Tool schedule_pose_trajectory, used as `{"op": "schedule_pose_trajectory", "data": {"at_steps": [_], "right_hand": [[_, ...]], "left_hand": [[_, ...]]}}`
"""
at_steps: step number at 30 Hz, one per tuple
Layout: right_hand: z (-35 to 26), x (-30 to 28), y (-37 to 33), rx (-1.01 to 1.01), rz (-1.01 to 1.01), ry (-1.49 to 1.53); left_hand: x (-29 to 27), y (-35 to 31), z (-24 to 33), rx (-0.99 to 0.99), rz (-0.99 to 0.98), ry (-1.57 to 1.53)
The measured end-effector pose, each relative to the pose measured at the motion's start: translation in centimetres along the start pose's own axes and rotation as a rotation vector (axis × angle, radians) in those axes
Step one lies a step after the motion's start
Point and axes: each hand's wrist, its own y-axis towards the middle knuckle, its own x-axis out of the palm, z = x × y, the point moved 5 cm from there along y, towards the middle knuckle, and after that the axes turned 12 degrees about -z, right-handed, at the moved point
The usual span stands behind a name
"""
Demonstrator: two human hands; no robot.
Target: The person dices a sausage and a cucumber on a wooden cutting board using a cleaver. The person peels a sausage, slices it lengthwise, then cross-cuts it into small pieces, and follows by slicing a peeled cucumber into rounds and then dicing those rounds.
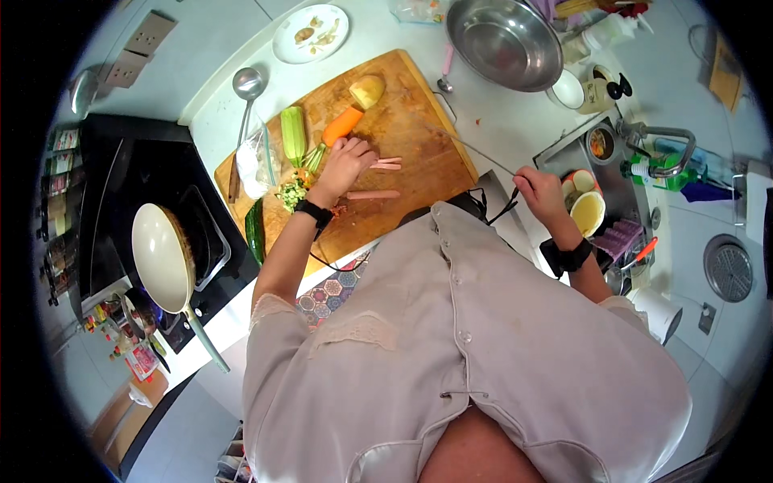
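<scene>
My left hand (346, 167) rests on the wooden cutting board (427, 173), fingers curled over thin pink sausage strips (388, 163) whose ends stick out to its right. A longer pink sausage piece (373, 195) lies just below them. My right hand (541, 195) is closed around the handle of a knife (487, 157), its blade pointing up and left toward the board. Beyond my left hand lie a peeled carrot piece (343, 126), a peeled potato piece (367, 92) and a pale green vegetable stalk (293, 133). Diced green and orange vegetables (291, 194) sit beside my left wrist.
A dark green cucumber (254, 231) lies at the board's left edge, near a plastic bag (258, 165) and a ladle (248, 84). A pan (161, 258) sits on the stove at left. At right are a steel bowl (506, 42) and a sink with a faucet (684, 145).
</scene>
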Motion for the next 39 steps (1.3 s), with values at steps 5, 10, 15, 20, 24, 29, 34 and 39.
{"op": "schedule_pose_trajectory", "data": {"at_steps": [5, 10, 15, 20, 24, 29, 34, 39], "right_hand": [[0.5, 0.2, -0.1, 0.021, 0.001, 0.006], [-0.1, 0.7, 0.3, 0.045, -0.09, -0.087], [-1.4, 1.6, 1.1, 0.057, -0.243, -0.099], [-1.7, 4.2, 2.6, -0.045, -0.282, -0.208], [-3.3, 5.5, 3.7, -0.111, -0.314, -0.252], [-4.4, 6.3, 5.1, -0.12, -0.377, -0.298], [-5.1, 7.0, 6.0, -0.209, -0.387, -0.306], [-5.7, 7.9, 6.7, -0.22, -0.441, -0.325]], "left_hand": [[-0.1, -0.2, -0.2, 0.071, 0.021, -0.019], [-2.8, -1.1, 0.9, -0.046, 0.167, -0.126], [-1.7, -5.5, 4.9, -0.159, -0.011, -0.09], [0.9, -6.6, 6.7, -0.24, 0.014, -0.113], [1.8, -5.3, 6.1, -0.32, 0.155, -0.121], [2.9, -5.9, 5.9, -0.38, 0.281, -0.158], [3.3, -7.6, 5.9, -0.513, 0.349, -0.128], [3.5, -7.7, 6.5, -0.52, 0.425, -0.079]]}}
